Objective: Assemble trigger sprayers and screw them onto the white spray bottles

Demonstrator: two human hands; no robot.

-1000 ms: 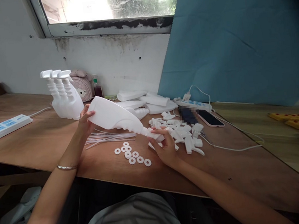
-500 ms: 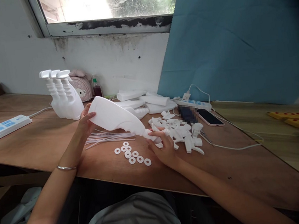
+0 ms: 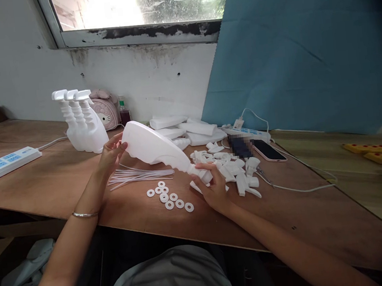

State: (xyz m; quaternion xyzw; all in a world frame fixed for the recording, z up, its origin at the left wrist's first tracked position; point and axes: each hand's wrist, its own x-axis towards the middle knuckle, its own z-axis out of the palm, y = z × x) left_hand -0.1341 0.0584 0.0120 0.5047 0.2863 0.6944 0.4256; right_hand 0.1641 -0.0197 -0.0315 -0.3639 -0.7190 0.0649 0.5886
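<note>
A white spray bottle (image 3: 155,146) is held tilted above the table, its base up to the left and its neck down to the right. My left hand (image 3: 111,153) is closed on the base end. At the other end, my right hand (image 3: 212,184) has its fingers wrapped around the white trigger sprayer (image 3: 201,173) at the neck. Several flat white washers (image 3: 169,205) lie on the table below the bottle. Thin white tubes (image 3: 140,175) are bunched behind them, partly under the bottle. Loose trigger sprayers (image 3: 238,174) are heaped beside my right hand.
Three upright spray bottles (image 3: 90,126) stand at the back left near a pink bag (image 3: 105,108). More white bottles (image 3: 199,128) lie stacked by the wall. A power strip (image 3: 5,164) sits at left; a phone (image 3: 268,149) and white cable (image 3: 301,189) are at right.
The spray bottle has shifted slightly right and turned about its length, showing a narrower side. Both hands have moved a little right with it, keeping their hold.
</note>
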